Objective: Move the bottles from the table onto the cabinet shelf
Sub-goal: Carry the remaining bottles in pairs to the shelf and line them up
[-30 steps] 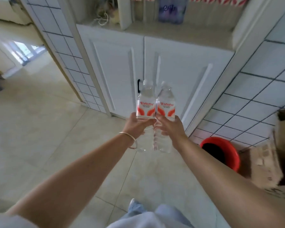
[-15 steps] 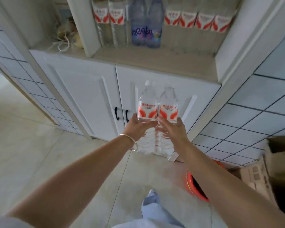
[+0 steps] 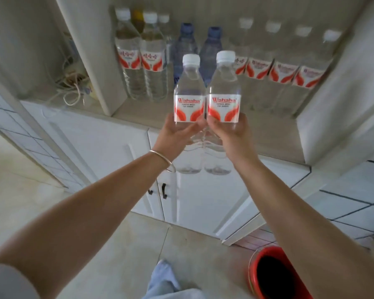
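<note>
head view: left hand [image 3: 177,134] grasps one clear plastic white-capped water bottle [image 3: 189,100]. right hand [image 3: 231,134] grasps its twin bottle [image 3: 224,98], the two touching. beige cabinet shelf [image 3: 138,119] just beyond both hands.

The left hand [image 3: 177,132] is holding a clear bottle [image 3: 189,108] whose white and red label [image 3: 189,108] is showing the red brand word "Wahaha". The right hand [image 3: 231,134] is holding a second bottle [image 3: 224,106], and its label [image 3: 223,107] is showing the same "Wahaha" word. Small lines of print are sitting under each brand word, too tiny to read. On the shelf [image 3: 138,119], the labels of the standing bottles [image 3: 283,72] are carrying red lettering that is staying too blurred to read, as is the print on the blue bottles [image 3: 185,48].
</note>
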